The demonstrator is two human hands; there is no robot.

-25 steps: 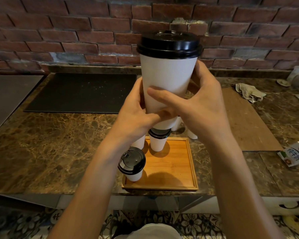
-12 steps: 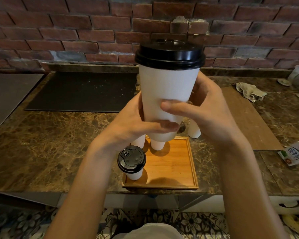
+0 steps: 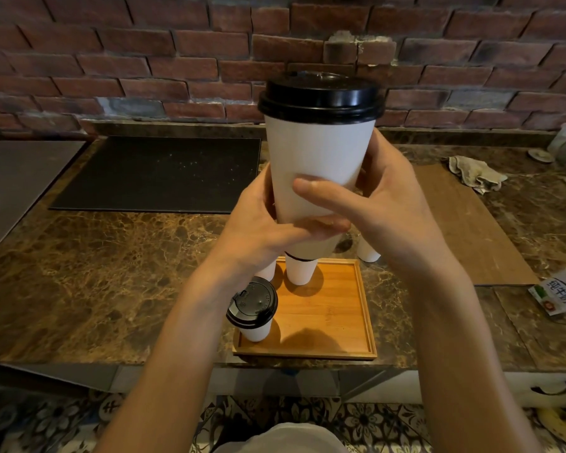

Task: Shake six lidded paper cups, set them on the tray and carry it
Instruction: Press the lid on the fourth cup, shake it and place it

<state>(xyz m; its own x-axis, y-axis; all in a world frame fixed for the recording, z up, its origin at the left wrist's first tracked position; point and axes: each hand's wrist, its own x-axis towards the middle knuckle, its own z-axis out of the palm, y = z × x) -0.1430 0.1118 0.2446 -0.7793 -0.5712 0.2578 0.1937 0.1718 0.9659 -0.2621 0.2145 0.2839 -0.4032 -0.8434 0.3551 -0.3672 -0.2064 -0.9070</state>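
Note:
A white paper cup [image 3: 319, 158] with a black lid is held upright in the air, close to the camera, above the counter. My left hand [image 3: 258, 223] and my right hand [image 3: 386, 210] both wrap its lower half. Below it lies a square wooden tray [image 3: 334, 315] near the counter's front edge. One lidded cup [image 3: 254, 310] stands in the tray's near left corner. Another cup [image 3: 300, 271] stands at the tray's far side, and a third is mostly hidden behind my left wrist. One more cup [image 3: 368, 253] stands on the counter just beyond the tray's far right corner.
A black mat [image 3: 157, 174] lies at the back left of the marble counter [image 3: 95, 273]. A thin wooden board [image 3: 471, 230] lies right of the tray, with a crumpled cloth [image 3: 476, 173] behind it and a small milk carton [image 3: 559, 295] at the right edge. Brick wall behind.
The cup in both hands has come down a little in view over the last second, then barely shifted. The tray and the standing cups have not moved.

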